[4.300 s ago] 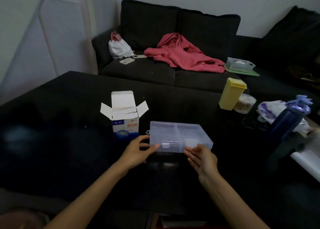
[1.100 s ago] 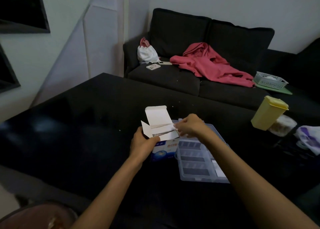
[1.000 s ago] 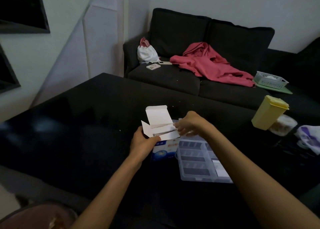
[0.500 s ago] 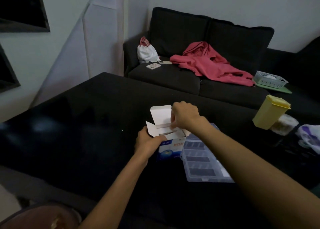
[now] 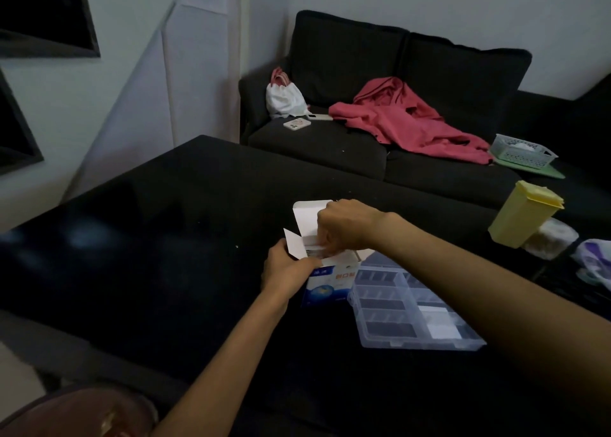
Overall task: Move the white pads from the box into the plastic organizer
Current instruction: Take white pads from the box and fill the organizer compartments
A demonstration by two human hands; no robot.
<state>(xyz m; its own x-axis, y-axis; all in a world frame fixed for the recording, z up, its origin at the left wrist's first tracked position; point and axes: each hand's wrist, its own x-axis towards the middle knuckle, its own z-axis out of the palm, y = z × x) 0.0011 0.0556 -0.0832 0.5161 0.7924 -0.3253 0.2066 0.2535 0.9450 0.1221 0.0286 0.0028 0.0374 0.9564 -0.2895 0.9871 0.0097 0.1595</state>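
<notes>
Two bare hands work the small blue-and-white cardboard box (image 5: 327, 279) on the black table (image 5: 165, 238) beside the clear plastic organizer (image 5: 413, 311): left hand (image 5: 287, 268) grips its side, right hand (image 5: 344, 226) dips curled fingers inside, pinching what look like thin, light, floppy white pads (image 5: 314, 251), best taken by their edges.

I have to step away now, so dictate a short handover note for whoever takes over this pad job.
Left hand grips the side of the box, steadying it upright on the black table. Right hand reaches into the box's open top, fingers curled; whether it has pads can't be seen. Plastic organizer lies open just right of the box, one white pad visible in a compartment. Left: pull out the remaining pads and place them in the organizer.
</notes>
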